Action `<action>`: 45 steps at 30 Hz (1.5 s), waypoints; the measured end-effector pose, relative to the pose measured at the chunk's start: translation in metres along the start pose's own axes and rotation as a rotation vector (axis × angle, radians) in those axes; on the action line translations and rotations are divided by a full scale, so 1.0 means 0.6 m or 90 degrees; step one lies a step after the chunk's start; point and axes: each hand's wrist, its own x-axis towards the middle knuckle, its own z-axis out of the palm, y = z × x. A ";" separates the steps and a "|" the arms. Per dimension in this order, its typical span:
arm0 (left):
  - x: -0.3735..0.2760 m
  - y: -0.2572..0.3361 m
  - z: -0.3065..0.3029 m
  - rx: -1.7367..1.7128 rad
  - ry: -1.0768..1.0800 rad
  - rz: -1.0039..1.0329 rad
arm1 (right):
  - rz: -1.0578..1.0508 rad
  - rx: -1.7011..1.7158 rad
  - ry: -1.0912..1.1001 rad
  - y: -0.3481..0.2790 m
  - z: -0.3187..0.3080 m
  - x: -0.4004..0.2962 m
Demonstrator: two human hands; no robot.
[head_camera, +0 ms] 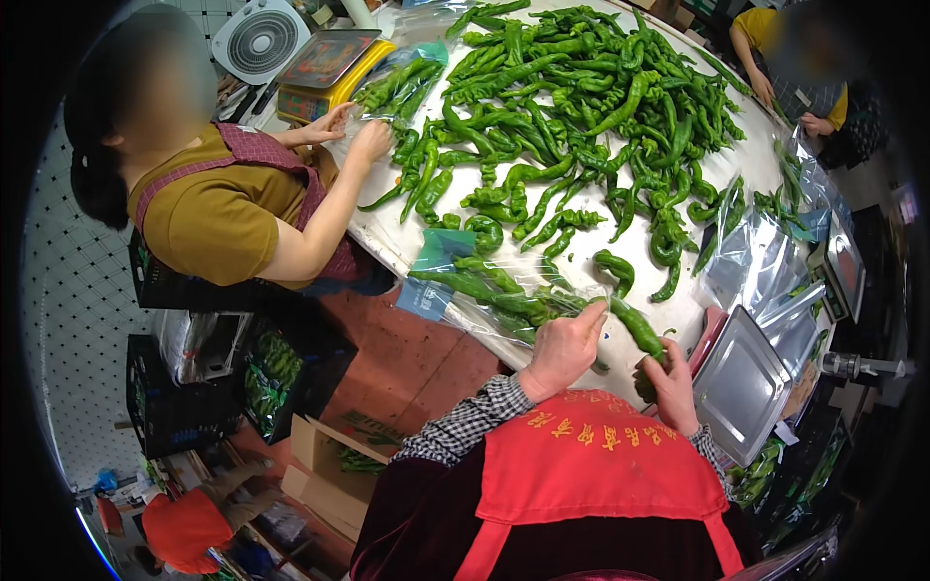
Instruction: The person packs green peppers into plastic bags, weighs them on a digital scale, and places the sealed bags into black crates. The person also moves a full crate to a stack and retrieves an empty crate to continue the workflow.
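My left hand [568, 350] pinches the mouth of a clear plastic bag [501, 287] near the table's front edge. Inside the bag lie several long green peppers [476, 285], and blue-green printed panels mark its far end. My right hand [670, 385] grips a green pepper [636, 328], whose upper tip is at the bag's mouth, close to my left fingertips. Another dark green pepper [644, 383] shows under my right fingers, partly hidden by them. A curled pepper [616, 270] rests on the white tabletop [574, 265] just beyond my hands.
A large heap of green peppers [596, 80] covers the table's far part. At left a co-worker [218, 196] handles another bag beside a yellow scale [320, 87]. A second person [792, 80] stands far right. A metal-topped scale [742, 385] and clear bags [755, 254] lie right.
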 end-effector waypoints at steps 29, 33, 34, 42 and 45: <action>-0.006 0.028 0.022 -0.104 -0.034 0.009 | -0.214 0.011 -0.328 0.053 0.225 0.286; 0.003 0.003 0.015 -0.076 -0.011 -0.007 | -0.265 -0.232 -0.110 0.073 0.207 0.341; 0.006 -0.005 0.004 -0.055 -0.009 -0.019 | -0.400 -0.278 -0.101 0.066 0.189 0.308; -0.002 -0.165 0.032 0.001 0.033 0.000 | -0.102 -0.342 -0.301 -0.009 0.059 0.137; -0.008 -0.187 0.050 0.054 0.011 0.034 | -0.089 -0.172 -0.309 -0.062 0.032 0.157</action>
